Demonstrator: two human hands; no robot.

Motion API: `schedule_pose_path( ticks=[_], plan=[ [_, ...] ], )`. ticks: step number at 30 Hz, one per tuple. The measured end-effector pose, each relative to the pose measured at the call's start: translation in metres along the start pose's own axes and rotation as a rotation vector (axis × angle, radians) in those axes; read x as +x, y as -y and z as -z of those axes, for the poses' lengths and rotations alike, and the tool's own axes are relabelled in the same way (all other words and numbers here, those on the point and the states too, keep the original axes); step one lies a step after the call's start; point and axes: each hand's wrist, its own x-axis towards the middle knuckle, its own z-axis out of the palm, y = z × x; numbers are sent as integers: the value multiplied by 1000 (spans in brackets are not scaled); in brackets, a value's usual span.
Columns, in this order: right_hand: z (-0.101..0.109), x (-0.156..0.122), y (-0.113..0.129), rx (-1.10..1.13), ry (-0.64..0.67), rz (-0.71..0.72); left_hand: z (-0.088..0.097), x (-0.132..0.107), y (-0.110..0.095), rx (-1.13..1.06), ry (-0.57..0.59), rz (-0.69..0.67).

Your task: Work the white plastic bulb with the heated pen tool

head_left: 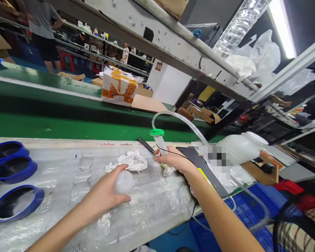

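My left hand [107, 190] is closed around a small translucent white rounded cap [124, 182], held just above the plastic-covered bench [68, 182]. My right hand [174, 160] grips a clear dispenser tube with a green cap [159, 139], its tip pointing down near a bit of white tissue. A clear hose [178, 119] arcs from the dispenser toward the right. A crumpled white tissue [132, 161] lies between the two hands.
Several blue rings [14, 203] sit at the bench's left edge. A white plastic jug [241, 147] and a dark flat panel [199, 164] lie to the right. Behind runs a green conveyor [55, 122] with a taped box [118, 86]. A person stands at far left.
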Motion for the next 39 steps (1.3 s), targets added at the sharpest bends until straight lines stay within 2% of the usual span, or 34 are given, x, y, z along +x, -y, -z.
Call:
schedule_pose_path(
  ticks=[5, 7, 9, 13, 15, 17, 20, 22, 24, 28, 31, 39],
  plan=[
    [-6, 25, -10, -118, 74, -100, 8, 12, -3, 110, 103, -85],
    [-5, 35, -10, -93, 68, -109, 7, 14, 2, 119, 91, -85],
    [2, 39, -5, -13, 4, -83, 6, 13, 12, 89, 64, -62],
    [16, 15, 23, 279, -178, 102, 2, 8, 30, -45, 64, -38],
    [13, -7, 43, 453, -240, 238, 1, 7, 32, -89, 68, -37],
    [0, -27, 59, 768, -238, 384, 1, 8, 29, -100, 72, -46],
    [-32, -44, 72, 903, -182, 488, 5, 9, 24, -97, 97, -78],
    [-51, -48, 72, 898, -178, 547, 7, 9, 21, -101, 122, -95],
    [-61, -51, 68, 837, -181, 586, 10, 9, 20, -109, 153, -103],
    [-57, -62, 59, 660, -122, 578, 12, 8, 21, -123, 189, -102],
    [-55, -70, 57, 609, -123, 573, 11, 8, 23, -124, 187, -106],
    [-81, -65, 61, 584, -198, 639, 11, 10, 23, -112, 199, -143]
  ],
)
